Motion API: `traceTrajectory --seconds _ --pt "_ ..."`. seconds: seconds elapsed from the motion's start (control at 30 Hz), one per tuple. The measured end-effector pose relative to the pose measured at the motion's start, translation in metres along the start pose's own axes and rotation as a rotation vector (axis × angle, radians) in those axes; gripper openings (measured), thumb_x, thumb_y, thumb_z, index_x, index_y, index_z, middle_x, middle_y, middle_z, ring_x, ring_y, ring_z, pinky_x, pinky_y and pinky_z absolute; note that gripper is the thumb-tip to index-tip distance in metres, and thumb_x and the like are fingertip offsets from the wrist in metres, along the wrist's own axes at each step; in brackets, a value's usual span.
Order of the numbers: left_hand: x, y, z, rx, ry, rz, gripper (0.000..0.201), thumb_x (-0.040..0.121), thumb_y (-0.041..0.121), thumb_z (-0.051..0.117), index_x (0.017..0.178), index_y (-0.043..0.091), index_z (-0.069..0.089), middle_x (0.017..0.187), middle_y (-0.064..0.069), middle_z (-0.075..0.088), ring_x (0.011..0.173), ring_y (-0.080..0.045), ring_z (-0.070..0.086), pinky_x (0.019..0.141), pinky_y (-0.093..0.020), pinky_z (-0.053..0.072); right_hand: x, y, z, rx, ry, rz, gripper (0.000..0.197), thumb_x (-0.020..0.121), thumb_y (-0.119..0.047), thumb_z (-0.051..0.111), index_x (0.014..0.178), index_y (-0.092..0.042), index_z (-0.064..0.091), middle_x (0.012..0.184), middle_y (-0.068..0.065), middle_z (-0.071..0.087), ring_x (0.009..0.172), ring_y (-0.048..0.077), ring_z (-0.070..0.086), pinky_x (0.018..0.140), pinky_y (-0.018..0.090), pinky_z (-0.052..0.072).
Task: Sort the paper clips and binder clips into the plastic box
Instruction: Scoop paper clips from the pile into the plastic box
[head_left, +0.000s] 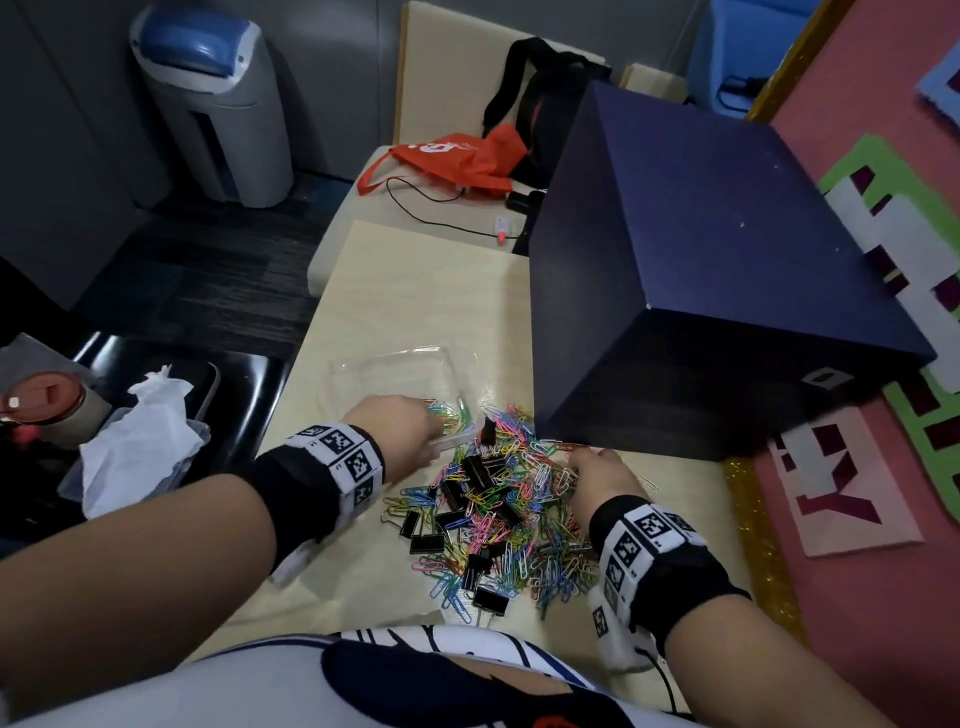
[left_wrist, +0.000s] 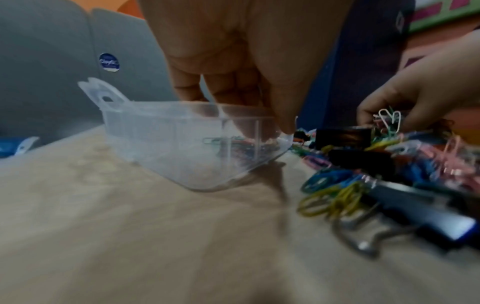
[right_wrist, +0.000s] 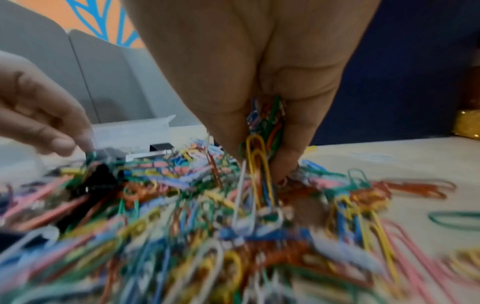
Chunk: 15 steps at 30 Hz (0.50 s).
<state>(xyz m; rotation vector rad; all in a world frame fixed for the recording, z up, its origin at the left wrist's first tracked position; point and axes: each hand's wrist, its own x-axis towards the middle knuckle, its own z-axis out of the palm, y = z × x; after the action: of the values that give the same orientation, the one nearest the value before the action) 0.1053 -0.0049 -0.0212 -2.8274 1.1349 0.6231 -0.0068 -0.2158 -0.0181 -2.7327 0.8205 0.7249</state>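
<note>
We are seeing the heap of coloured paper clips (head_left: 511, 512) lying on the pale table (head_left: 415, 291), black binder clips (head_left: 457, 519) mixed through it, with the clear plastic box (head_left: 395, 374) just beside its far-left edge, some clips already lying inside. The right hand (head_left: 597, 480) is pinching a bunch of paper clips at the heap's right side. The left hand (head_left: 402, 428) is reaching its downward-pointing fingers into the box's near compartment; we cannot tell whether they are holding anything. A dark blue box (head_left: 701, 260) is standing behind.
</note>
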Motion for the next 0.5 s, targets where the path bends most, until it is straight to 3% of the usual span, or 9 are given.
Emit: traceTrajectory --seconds 0.1,0.27,0.37,0.5 --pt "-0.003 -0.009 -0.003 -0.184 0.093 -0.072 0.030 0.091 0.051 0.049 0.100 0.028 0.065 0.097 0.005 0.061 0.090 -0.016 0.059 0.079 -0.034 0.051 -0.001 -0.005 -0.014 -0.016 -0.026 -0.058 0.050 0.083 0.005 0.045 0.127 -0.019 0.048 0.130 0.013 0.044 0.113 0.032 0.053 0.096 0.034 0.044" --pt "-0.015 -0.050 -0.013 -0.129 0.324 -0.286 0.024 0.090 0.039 0.051 0.109 0.030 0.063 0.116 0.001 0.056 0.110 -0.025 0.050 0.091 -0.041 0.043 -0.005 -0.041 -0.034 -0.018 -0.004 -0.286 0.040 0.085 -0.003 0.057 0.121 -0.021 0.054 0.125 0.010 0.051 0.110 0.028 0.055 0.091 0.029 0.043" --pt "-0.020 -0.064 -0.010 -0.135 0.230 -0.388 0.032 0.092 0.038 0.047 0.123 0.034 0.055 0.131 0.003 0.049 0.121 -0.025 0.044 0.098 -0.045 0.037 -0.004 -0.076 -0.040 0.007 0.045 -0.451 0.031 0.087 -0.006 0.057 0.114 -0.022 0.058 0.113 0.006 0.057 0.103 0.025 0.057 0.083 0.025 0.041" --pt "-0.023 -0.062 -0.003 -0.167 0.194 -0.384 0.034 0.095 0.036 0.042 0.128 0.033 0.050 0.133 0.004 0.048 0.122 -0.024 0.044 0.097 -0.046 0.038 0.002 -0.114 -0.040 0.041 0.049 -0.594 0.035 0.088 -0.006 0.054 0.117 -0.025 0.053 0.115 0.004 0.049 0.101 0.025 0.057 0.089 0.032 0.047"
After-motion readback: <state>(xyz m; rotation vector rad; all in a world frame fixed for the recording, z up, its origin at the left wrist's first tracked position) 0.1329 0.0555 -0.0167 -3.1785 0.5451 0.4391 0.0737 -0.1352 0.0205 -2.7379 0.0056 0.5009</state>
